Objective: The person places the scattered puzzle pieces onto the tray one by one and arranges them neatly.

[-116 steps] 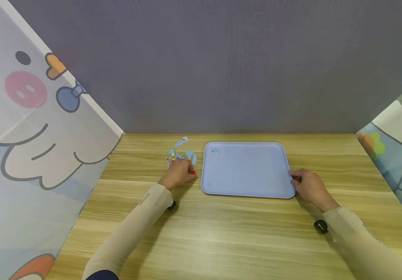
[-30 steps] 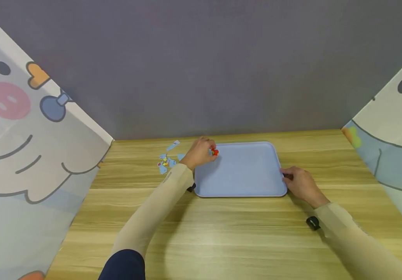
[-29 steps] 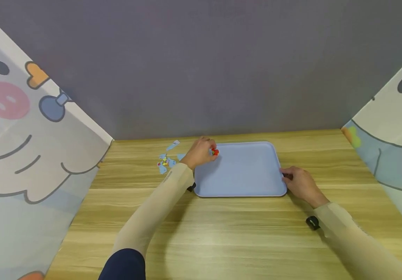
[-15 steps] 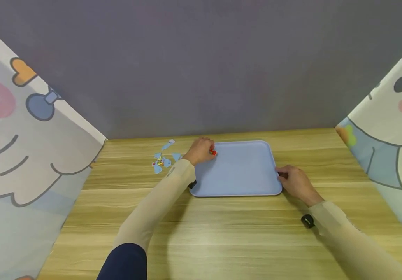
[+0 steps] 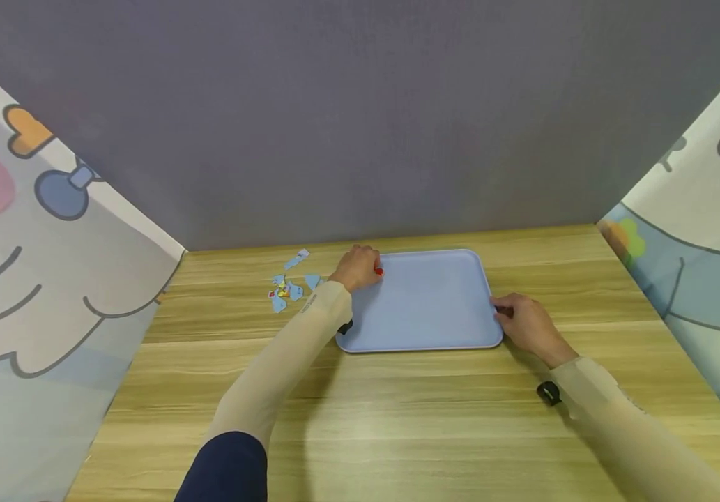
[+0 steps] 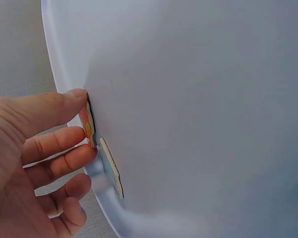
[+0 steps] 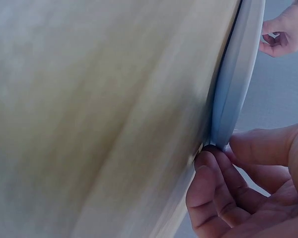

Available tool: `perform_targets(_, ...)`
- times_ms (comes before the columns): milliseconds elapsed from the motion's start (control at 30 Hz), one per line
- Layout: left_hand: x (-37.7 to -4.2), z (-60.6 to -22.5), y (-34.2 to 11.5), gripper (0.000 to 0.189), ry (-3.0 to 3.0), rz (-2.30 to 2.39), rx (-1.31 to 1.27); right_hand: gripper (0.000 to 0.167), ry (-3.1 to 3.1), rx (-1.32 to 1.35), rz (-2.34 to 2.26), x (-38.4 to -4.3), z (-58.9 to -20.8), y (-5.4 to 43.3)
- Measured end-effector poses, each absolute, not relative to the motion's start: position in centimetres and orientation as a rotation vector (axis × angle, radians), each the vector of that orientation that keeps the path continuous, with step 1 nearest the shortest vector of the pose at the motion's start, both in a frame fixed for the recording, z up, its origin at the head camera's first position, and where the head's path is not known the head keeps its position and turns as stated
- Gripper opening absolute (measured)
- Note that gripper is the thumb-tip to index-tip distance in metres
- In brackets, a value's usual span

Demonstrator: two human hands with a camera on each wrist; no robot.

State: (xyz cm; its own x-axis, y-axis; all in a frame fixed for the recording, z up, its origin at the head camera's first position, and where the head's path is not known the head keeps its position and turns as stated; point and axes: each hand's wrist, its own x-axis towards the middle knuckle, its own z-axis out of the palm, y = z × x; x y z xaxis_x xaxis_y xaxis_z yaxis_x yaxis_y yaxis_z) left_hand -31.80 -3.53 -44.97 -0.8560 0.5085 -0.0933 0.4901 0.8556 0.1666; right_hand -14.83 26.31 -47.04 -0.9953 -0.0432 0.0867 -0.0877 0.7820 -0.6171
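A pale blue rectangular tray (image 5: pixel 425 300) lies on the wooden table. At its upper left corner my left hand (image 5: pixel 357 268) pinches a red jigsaw puzzle piece (image 6: pixel 89 124) between thumb and fingers. Right beside that piece, in the left wrist view, a light blue puzzle piece (image 6: pixel 111 168) lies in the tray near the rim; the head view hides it behind the hand. My right hand (image 5: pixel 527 326) grips the tray's right edge, with the thumb (image 7: pixel 258 145) against the rim and other fingers curled low beside it.
Left of the tray, several loose puzzle pieces (image 5: pixel 284 289) lie in a cluster, with a long piece (image 5: pixel 297 259) behind them and a light blue one (image 5: pixel 312 281) near my left wrist. A grey wall (image 5: pixel 397 125) stands behind the table; printed panels flank it.
From the loose pieces, my left hand has carried the red piece to the tray's upper left corner. It shifts only slightly there lately. My right hand stays at the tray's edge; the view has turned somewhat.
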Motion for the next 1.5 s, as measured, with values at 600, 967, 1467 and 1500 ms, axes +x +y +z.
perform_targets(600,-31.9,-44.2,-6.1,0.031,2.896,0.38,0.793,0.029,-2.937,0.102,1.007,-15.5,-47.5,26.3)
perform_targets(967,-31.5,-42.9,-9.1,0.031,2.877,0.513,0.792,0.029,-2.933,0.108,1.008,-15.7,-47.6,26.8)
perform_targets(1467,-30.2,-42.9,-12.7,0.025,2.913,0.54,0.77,0.03,-2.957,0.088,1.029,-15.9,-47.4,27.0)
perform_targets(1500,-30.2,-43.0,-13.0,0.026,2.913,0.537,0.766,0.03,-2.958,0.086,1.025,-15.9,-47.4,27.0)
